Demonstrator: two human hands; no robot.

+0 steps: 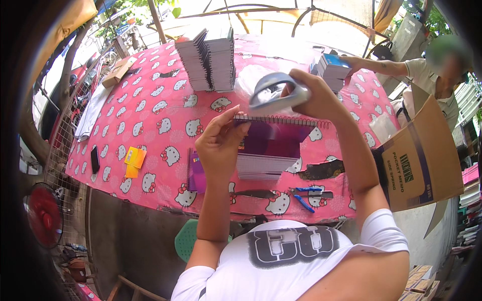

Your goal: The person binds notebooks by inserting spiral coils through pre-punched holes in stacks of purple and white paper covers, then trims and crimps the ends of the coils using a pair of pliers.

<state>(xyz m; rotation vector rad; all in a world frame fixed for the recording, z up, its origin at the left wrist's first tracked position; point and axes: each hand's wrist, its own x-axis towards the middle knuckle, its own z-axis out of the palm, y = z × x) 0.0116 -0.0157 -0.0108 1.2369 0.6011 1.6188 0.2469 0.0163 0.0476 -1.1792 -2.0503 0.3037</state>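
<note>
Blue-handled pliers (pixel 304 198) lie on the pink table cover (pixel 168 183), right of centre in the lower frame. Mid-frame, the left hand (pixel 220 140) is pinched on the left end of a purple spiral notebook (pixel 283 135). The right hand (pixel 315 95) is clamped around a grey loop-handled tool (pixel 275 103) just above its coil. Tall notebook stacks (pixel 221 62) stand at upper centre; at upper right, a co-worker's hand (pixel 351 63) touches a blue-topped stack (pixel 332 70).
</note>
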